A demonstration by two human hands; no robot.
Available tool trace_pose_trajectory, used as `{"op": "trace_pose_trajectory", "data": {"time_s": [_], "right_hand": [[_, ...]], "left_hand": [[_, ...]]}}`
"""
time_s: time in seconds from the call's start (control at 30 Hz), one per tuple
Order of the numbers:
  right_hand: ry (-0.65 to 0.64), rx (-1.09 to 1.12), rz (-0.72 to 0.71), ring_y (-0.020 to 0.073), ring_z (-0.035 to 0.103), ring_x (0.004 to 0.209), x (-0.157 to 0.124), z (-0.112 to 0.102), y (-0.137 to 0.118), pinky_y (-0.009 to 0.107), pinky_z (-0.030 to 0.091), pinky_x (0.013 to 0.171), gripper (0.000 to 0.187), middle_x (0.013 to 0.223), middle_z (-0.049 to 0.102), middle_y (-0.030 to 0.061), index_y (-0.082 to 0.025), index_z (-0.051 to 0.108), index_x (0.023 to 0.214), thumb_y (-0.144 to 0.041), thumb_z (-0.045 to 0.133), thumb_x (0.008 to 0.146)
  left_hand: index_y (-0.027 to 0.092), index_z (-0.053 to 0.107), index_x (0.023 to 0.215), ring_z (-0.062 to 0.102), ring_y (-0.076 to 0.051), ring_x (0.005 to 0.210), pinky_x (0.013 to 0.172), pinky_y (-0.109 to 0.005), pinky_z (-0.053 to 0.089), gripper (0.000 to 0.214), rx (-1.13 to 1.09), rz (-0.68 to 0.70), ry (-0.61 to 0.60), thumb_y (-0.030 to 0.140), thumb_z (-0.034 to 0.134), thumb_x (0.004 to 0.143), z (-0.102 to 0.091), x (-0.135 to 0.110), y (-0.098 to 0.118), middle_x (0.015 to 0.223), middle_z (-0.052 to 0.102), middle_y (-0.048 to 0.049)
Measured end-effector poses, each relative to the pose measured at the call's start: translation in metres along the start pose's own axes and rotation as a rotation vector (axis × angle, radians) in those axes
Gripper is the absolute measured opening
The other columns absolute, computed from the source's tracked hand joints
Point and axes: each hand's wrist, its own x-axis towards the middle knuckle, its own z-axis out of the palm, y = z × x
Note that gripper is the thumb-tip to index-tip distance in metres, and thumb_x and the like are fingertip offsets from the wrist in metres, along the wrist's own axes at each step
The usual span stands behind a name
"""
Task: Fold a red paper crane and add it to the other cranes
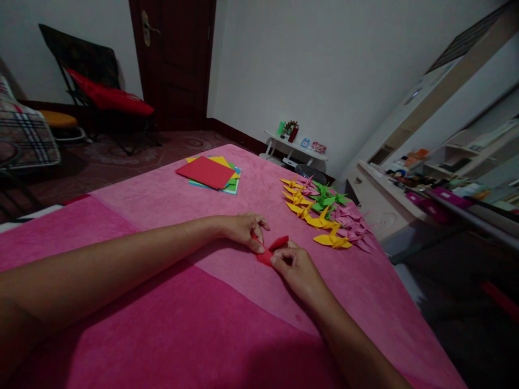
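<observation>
A small folded piece of red paper (272, 250) lies on the pink cloth (170, 302) in front of me. My left hand (245, 229) pinches its left side with curled fingers. My right hand (298, 267) presses and grips its right side, fingers bent. A stack of coloured paper sheets (211, 174), red on top, lies farther back on the cloth. To the right sits a cluster of folded paper cranes (324, 213) in yellow, green and pink.
A folding chair with a red cushion (107, 97) stands by a dark door (174, 59). A small white shelf (298, 146) is against the far wall. A desk with clutter (430, 194) runs along the right, past the cloth's edge.
</observation>
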Motion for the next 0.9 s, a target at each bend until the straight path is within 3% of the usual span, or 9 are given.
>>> {"op": "trace_pose_trajectory", "data": {"time_s": [0.17,0.37,0.73,0.9], "right_hand": [[0.003,0.019,-0.008,0.0133,0.049,0.068,0.0015,0.0011,0.0022,0.024,0.035,0.060,0.024,0.071,0.050,0.0014,-0.016,0.052,0.050,-0.014,0.052,0.074],[0.009,0.015,-0.001,0.0137,0.050,0.069,0.0000,0.0017,0.0055,0.025,0.035,0.062,0.024,0.072,0.050,0.0015,-0.016,0.050,0.050,-0.015,0.052,0.074],[0.013,0.008,-0.001,0.0136,0.048,0.067,-0.0001,0.0030,0.0053,0.025,0.035,0.060,0.024,0.071,0.050,0.0017,-0.017,0.050,0.050,-0.014,0.052,0.073],[0.015,0.015,-0.007,0.0137,0.048,0.068,0.0009,0.0020,0.0047,0.025,0.034,0.061,0.024,0.071,0.049,0.0017,-0.016,0.051,0.050,-0.015,0.052,0.073]], "left_hand": [[0.020,0.070,0.069,0.041,-0.020,0.117,0.096,-0.028,0.032,0.015,-0.056,-0.043,-0.029,0.035,0.069,0.070,-0.0020,0.0009,0.0013,0.101,0.062,-0.0024],[0.018,0.064,0.060,0.044,-0.018,0.112,0.095,-0.026,0.033,0.017,-0.167,-0.008,-0.014,0.026,0.063,0.074,0.0000,0.0030,-0.0020,0.074,0.063,-0.0024],[0.017,0.063,0.060,0.053,-0.014,0.097,0.092,-0.024,0.035,0.014,-0.168,-0.106,0.042,0.027,0.070,0.066,-0.0005,-0.0016,0.0054,0.083,0.064,0.0001],[0.018,0.068,0.063,0.049,-0.018,0.107,0.090,-0.025,0.036,0.019,-0.094,-0.101,0.049,0.036,0.072,0.065,0.0017,-0.0012,0.0052,0.086,0.064,-0.0034]]}}
